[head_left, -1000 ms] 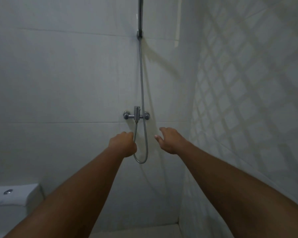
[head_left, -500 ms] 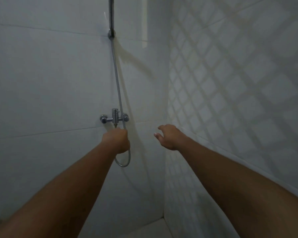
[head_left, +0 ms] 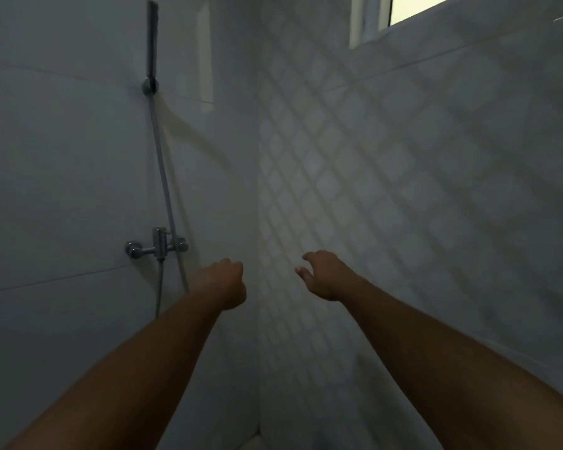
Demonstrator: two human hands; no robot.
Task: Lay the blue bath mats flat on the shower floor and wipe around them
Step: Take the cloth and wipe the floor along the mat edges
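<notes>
No blue bath mat and no cloth shows in the head view. Both my bare arms reach forward toward the corner of the shower. My left hand (head_left: 225,283) is curled into a loose fist, just right of the hanging shower hose (head_left: 167,196), with nothing visible in it. My right hand (head_left: 322,275) is held out in front of the right wall with fingers apart and holds nothing. Only a sliver of the shower floor (head_left: 254,444) shows at the bottom.
A chrome mixer tap (head_left: 156,248) is fixed to the left tiled wall, with the shower head (head_left: 152,43) on its bracket above. The right wall (head_left: 403,190) carries a diamond shadow pattern. A bright window (head_left: 413,8) sits at the top right.
The view has swung right and up: tap and hose slid left, the toilet left the frame, the window appeared. My left hand is now right of the hose, away from it.
</notes>
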